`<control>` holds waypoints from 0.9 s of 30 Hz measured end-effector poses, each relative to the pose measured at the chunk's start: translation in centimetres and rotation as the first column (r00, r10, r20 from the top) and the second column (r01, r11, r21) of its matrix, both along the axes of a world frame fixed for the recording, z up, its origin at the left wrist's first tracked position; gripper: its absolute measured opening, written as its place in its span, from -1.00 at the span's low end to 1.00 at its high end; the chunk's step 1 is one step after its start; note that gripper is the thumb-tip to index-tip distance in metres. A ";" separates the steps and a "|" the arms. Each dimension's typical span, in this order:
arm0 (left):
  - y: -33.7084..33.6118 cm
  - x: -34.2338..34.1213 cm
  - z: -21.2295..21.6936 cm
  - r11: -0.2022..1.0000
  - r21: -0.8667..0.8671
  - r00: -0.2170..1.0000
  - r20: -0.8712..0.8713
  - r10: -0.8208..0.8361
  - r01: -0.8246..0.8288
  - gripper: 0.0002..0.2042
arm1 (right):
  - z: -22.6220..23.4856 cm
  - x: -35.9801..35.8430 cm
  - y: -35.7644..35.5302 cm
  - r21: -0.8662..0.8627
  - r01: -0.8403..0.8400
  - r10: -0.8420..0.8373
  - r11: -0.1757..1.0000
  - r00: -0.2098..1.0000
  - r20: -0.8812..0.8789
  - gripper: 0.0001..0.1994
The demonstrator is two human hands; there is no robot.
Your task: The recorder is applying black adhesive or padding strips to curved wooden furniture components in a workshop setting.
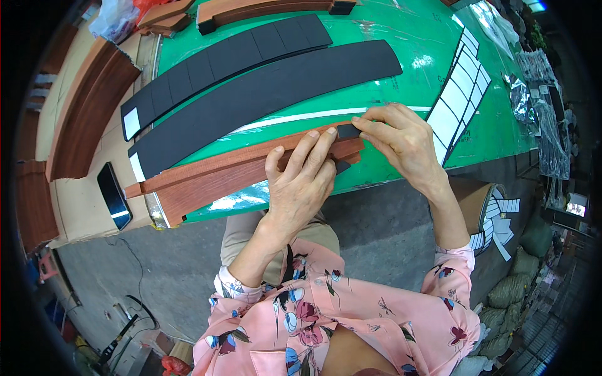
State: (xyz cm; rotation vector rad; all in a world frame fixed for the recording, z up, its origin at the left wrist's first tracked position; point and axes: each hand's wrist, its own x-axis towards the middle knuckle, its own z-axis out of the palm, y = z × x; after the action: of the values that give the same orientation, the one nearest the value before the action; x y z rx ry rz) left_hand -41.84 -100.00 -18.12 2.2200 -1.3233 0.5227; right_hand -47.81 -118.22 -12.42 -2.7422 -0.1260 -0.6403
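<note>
A reddish-brown wooden moulding (pixel 207 183) lies along the near edge of the green table. My left hand (pixel 302 172) grips it right of the middle, with fingers bent over its upper ledge. At its right end sits a small black pad (pixel 348 130), and my right hand (pixel 399 138) pinches that pad's outer edge between thumb and fingertips. A second dark pad (pixel 342 167) shows at the lower side of the same end, partly hidden by the left hand. Just beyond the moulding lie two curved black foam strips, one plain (pixel 269 94) and one scored into pads (pixel 235 59).
White-backed sheets divided by black lines (pixel 461 94) lie right on the green table (pixel 376 169). A phone (pixel 115 195) and curved wooden pieces (pixel 94 109) are at left, another moulding (pixel 269 12) at the far side. A cardboard box (pixel 470 203) with white scraps stands below right.
</note>
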 end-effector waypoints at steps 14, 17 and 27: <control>0.2 -0.1 1.1 0.998 -0.030 0.995 -0.080 -0.059 0.057 -0.93 | -2.0 -2.3 -2.2 0.397 0.068 -0.044 0.915 0.997 -0.070 -0.70; 0.0 0.1 1.1 0.998 -0.020 0.997 -0.045 -0.066 0.065 -0.92 | -2.3 -2.2 -2.1 0.425 0.065 -0.046 0.903 0.997 -0.054 -0.73; -0.4 0.3 1.0 0.997 0.054 0.988 0.142 -0.053 0.046 -0.91 | -4.7 -2.6 -0.9 -0.041 0.100 -0.087 0.994 0.965 0.246 -0.60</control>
State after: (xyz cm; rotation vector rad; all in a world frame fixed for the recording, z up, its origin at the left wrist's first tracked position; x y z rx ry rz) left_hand -41.56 -100.40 -17.07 2.2190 -1.4761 0.6479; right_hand -50.41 -119.14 -17.08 -2.7216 -0.0707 -1.0132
